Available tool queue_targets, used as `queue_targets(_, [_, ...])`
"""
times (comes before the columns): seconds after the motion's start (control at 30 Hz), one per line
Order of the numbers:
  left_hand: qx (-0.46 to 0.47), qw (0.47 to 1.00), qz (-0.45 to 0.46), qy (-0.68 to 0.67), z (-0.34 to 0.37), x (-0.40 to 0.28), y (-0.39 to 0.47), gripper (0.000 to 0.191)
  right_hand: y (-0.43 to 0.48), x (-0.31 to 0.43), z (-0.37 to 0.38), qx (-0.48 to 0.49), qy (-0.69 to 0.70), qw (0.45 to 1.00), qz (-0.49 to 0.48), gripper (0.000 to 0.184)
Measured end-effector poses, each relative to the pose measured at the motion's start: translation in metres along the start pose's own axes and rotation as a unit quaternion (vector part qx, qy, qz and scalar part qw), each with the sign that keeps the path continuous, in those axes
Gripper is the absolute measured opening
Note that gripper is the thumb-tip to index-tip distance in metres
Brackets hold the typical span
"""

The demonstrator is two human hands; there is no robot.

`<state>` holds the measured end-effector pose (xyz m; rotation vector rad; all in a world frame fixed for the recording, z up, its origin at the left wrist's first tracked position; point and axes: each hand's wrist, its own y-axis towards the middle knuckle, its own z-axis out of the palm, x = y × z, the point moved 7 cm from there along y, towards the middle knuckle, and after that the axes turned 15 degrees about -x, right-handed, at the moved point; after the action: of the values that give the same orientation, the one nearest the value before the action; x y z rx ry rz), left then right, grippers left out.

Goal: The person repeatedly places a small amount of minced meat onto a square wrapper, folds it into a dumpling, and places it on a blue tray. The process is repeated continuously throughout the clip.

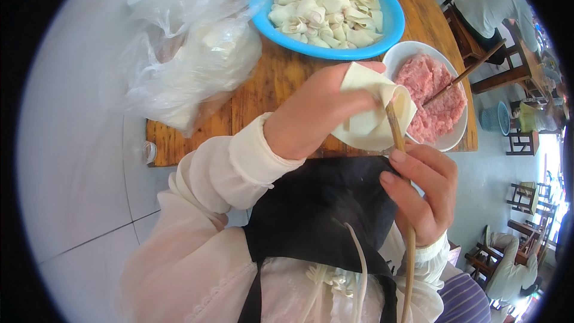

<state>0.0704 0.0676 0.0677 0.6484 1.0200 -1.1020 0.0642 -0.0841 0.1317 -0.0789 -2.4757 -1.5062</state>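
Observation:
My left hand (323, 103) holds a stack of pale dough wrappers (358, 121) at the table's front edge. A wrapper on top is curled around the tip of a wooden stick (410, 251), probably a chopstick. My right hand (426, 188) grips this stick between thumb and fingers. Just behind the wrappers, a white bowl (462, 130) holds pink minced meat (426, 85) with another wooden stick (475, 65) standing slanted in it. Further back sits a blue plastic basin (287, 40) heaped with folded wontons (332, 9). Any filling inside the curled wrapper is mostly hidden.
Clear plastic bags (197, 63) with pale contents lie on the left of the wooden table (278, 80). A small clear container (150, 151) is by its left corner. At the far right are people, wooden stools and a blue basket (495, 118) on the floor.

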Motion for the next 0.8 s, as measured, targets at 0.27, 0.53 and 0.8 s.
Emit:
queue_targets(0.27, [0.044,0.991,-0.097,-0.082,-0.007,0.000,0.002,0.048,0.009,-0.011,0.004,-0.019,0.022,1.000,-0.003,0.034])
queue_targets(0.53, [-0.022,0.997,-0.059,-0.051,-0.008,0.001,0.011,0.041,0.006,-0.005,0.016,0.011,0.028,0.999,-0.018,0.031])
queue_targets(0.8, [-0.161,0.979,0.120,-0.032,-0.026,-0.023,0.018,0.023,-0.004,0.000,-0.005,-0.033,0.093,0.990,0.096,0.025])
